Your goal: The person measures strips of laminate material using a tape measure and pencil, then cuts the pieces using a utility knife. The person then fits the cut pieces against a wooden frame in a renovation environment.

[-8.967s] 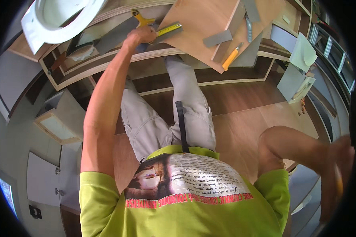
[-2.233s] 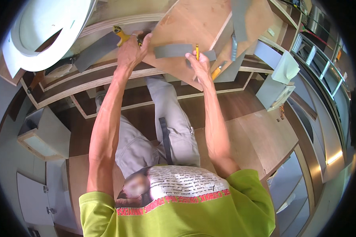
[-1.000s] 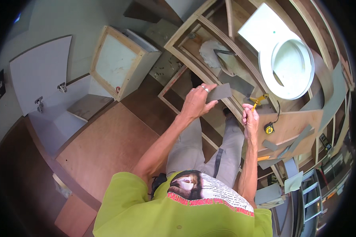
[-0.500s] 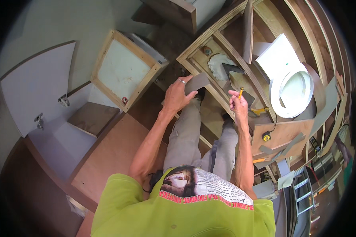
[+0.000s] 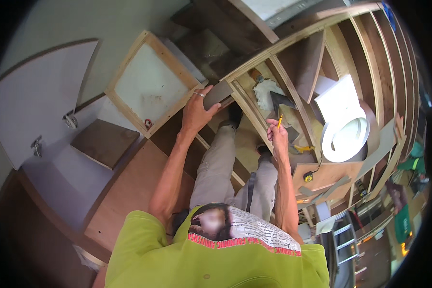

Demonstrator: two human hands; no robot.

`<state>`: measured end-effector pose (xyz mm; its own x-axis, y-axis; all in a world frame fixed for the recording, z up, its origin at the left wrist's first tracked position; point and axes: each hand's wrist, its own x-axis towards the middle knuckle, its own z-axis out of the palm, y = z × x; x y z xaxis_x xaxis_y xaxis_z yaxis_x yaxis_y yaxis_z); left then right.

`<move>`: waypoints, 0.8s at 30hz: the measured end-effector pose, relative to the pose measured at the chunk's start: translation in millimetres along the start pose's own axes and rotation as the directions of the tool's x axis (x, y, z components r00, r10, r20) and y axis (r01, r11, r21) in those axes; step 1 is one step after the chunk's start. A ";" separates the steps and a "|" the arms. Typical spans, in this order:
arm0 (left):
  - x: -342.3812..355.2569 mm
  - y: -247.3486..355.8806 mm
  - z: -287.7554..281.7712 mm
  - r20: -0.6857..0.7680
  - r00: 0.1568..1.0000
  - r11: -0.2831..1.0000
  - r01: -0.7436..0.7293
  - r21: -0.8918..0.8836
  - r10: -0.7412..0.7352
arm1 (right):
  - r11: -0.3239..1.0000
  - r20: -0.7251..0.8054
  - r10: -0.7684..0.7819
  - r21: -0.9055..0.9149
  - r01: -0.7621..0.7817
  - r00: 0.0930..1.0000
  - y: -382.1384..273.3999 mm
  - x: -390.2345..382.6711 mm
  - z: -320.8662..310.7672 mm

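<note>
My left hand (image 5: 193, 115) holds a small flat grey-brown piece of board (image 5: 219, 94) between thumb and fingers. The piece lies at the near left corner of the wooden framework (image 5: 248, 106), close to the light-framed box. A ring shows on one finger of this hand. My right hand (image 5: 277, 137) grips a yellow pencil (image 5: 280, 120), its upper end sticking up past the fingers. That hand is over the front rail of the framework, and the fingertips are partly curled out of sight.
A white round ring with a white panel (image 5: 344, 137) stands on the framework at right. Near it are a yellow-handled tool (image 5: 303, 149), a tape measure (image 5: 308, 177) and a plywood board (image 5: 321, 178). A wood-framed white box (image 5: 151, 72) and an open cabinet (image 5: 57, 158) stand left. A ladder (image 5: 344, 240) is at lower right.
The view has swung, shifting the surroundings. My left hand has moved the board piece leftward toward the framework's corner and the box. My right hand still grips the pencil.
</note>
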<state>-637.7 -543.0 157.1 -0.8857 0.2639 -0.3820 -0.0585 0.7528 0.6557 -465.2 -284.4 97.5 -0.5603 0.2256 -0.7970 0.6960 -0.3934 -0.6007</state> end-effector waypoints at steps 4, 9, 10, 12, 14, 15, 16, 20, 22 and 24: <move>-12.5 -20.5 -9.4 -0.071 0.995 0.997 0.066 -0.033 -0.069 | 0.993 0.038 0.017 -0.118 -0.013 0.999 -3.3 7.4 7.7; -33.3 -39.1 -15.8 -0.124 0.977 0.983 0.161 -0.084 -0.171 | 0.966 0.116 0.050 -0.258 -0.018 0.992 -6.9 11.3 19.1; -37.3 -41.6 -16.5 -0.145 0.974 0.983 0.165 -0.086 -0.176 | 0.960 0.129 0.051 -0.280 -0.013 0.990 -7.9 12.4 22.6; -44.0 -47.7 -17.4 -0.176 0.967 0.980 0.166 -0.108 -0.183 | 0.951 0.146 0.051 -0.309 -0.004 0.988 -9.1 14.8 29.4; -49.2 -55.1 -16.7 -0.195 0.963 0.976 0.159 -0.148 -0.187 | 0.944 0.152 0.063 -0.329 -0.010 0.986 -10.1 18.0 35.4; -52.5 -58.8 -17.1 -0.207 0.960 0.977 0.163 -0.135 -0.189 | 0.941 0.156 0.073 -0.338 -0.016 0.985 -9.9 18.4 39.1; -54.8 -62.5 -17.4 -0.217 0.957 0.979 0.166 -0.122 -0.190 | 0.938 0.159 0.079 -0.345 -0.019 0.984 -9.6 19.6 43.0; -58.5 -72.5 -22.3 -0.258 0.950 0.984 0.157 -0.088 -0.174 | 0.948 0.211 0.087 -0.319 -0.016 0.974 -4.8 16.9 55.6; -56.4 -72.4 -28.1 -0.212 0.950 0.971 0.205 -0.125 -0.228 | 0.938 0.202 0.102 -0.345 -0.027 0.974 -2.2 14.6 61.3; -55.3 -72.4 -31.3 -0.207 0.952 0.972 0.203 -0.118 -0.224 | 0.931 0.194 0.119 -0.363 -0.041 0.974 -0.5 11.5 66.7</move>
<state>-599.0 -630.9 151.2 -0.9258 -0.0425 -0.3757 -0.2912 0.7140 0.6368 -502.0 -341.1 92.8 -0.5501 -0.0002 -0.8351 0.8340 -0.0516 -0.5494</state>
